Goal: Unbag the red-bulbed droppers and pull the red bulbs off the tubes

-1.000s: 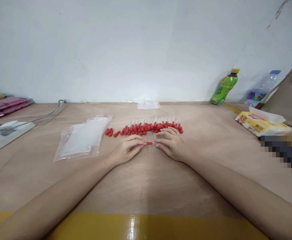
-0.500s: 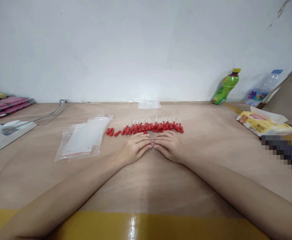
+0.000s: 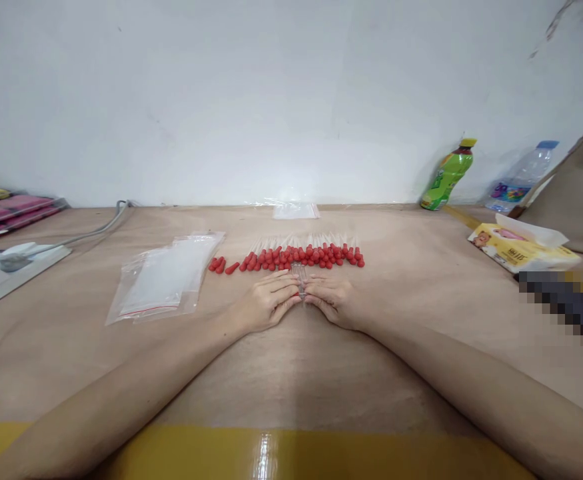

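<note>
Between my two hands lies a small bundle of clear tubes (image 3: 299,272), with a bit of red showing by the left fingertips. My left hand (image 3: 272,300) grips the bundle from the left, fingers pressed together. From the right, my right hand (image 3: 332,300) closes on the same tubes. Just beyond my fingers spreads a row of droppers with red bulbs (image 3: 316,255), their clear tips pointing to the wall. A few loose red bulbs (image 3: 218,265) lie left of the row.
Clear zip bags (image 3: 158,280) lie at the left, another bag (image 3: 296,211) by the wall. Further left are a power strip (image 3: 16,270) and pink packs (image 3: 14,213). At the right stand a green bottle (image 3: 448,177), a clear bottle (image 3: 521,177) and a tissue pack (image 3: 518,250).
The fingers of my right hand have drawn in slightly towards me, uncovering more of the red bulbs. The whole view has shifted a little.
</note>
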`<control>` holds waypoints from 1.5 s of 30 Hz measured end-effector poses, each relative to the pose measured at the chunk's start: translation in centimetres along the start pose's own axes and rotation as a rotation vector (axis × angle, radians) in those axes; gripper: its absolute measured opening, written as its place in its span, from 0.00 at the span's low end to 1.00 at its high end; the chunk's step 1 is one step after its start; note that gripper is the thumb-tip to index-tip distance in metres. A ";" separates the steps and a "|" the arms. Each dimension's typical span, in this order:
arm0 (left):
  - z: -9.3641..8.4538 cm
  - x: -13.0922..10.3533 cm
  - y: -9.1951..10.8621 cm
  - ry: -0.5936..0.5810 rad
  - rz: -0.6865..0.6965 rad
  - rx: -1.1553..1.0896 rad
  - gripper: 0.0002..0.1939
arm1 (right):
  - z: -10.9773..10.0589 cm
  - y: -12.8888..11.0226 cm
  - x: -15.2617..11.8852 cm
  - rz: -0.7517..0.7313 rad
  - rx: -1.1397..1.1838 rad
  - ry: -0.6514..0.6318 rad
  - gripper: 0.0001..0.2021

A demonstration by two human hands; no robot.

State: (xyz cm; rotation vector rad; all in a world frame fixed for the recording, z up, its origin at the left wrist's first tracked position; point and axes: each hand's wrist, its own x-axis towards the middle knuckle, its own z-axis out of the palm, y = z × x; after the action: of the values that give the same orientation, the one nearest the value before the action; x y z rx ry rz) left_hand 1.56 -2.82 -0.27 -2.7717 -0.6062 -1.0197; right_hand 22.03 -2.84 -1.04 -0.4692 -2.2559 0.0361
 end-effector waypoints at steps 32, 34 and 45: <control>-0.5 -0.1 0.0 -0.018 -0.027 -0.078 0.08 | -0.3 -0.6 -0.7 0.040 -0.056 -0.056 0.08; -0.4 -0.1 0.0 0.017 -0.009 -0.021 0.09 | 0.0 -0.7 -0.6 0.085 -0.022 -0.050 0.08; -0.4 0.4 0.0 0.042 0.141 0.146 0.09 | 0.1 -1.2 0.2 0.068 0.013 0.015 0.11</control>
State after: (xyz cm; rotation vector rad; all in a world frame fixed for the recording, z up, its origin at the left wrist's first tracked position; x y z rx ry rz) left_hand 1.65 -2.77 0.28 -2.6170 -0.4523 -0.9607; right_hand 21.42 -3.90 -0.71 -0.5368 -2.2230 0.0814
